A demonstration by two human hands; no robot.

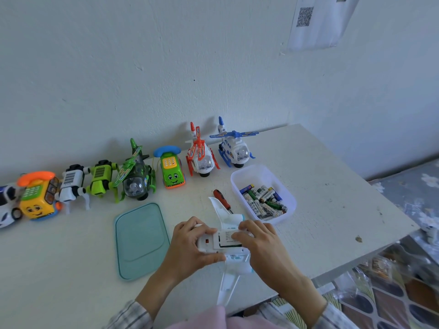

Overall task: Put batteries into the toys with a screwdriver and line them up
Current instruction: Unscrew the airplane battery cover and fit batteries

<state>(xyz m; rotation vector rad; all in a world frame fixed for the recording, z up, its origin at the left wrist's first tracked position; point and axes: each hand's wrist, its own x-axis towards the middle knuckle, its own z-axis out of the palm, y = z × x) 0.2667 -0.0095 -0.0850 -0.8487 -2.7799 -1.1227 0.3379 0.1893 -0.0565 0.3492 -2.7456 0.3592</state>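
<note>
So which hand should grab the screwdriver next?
Probably the right hand: the screwdriver lies just beyond it, on its side of the white plane. The left hand is farther off and steadies the plane.

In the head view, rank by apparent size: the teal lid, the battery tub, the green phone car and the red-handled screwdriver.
1. teal lid
2. battery tub, farther back, so the gap is unsure
3. green phone car
4. red-handled screwdriver, partly hidden behind the white toy plane
</note>
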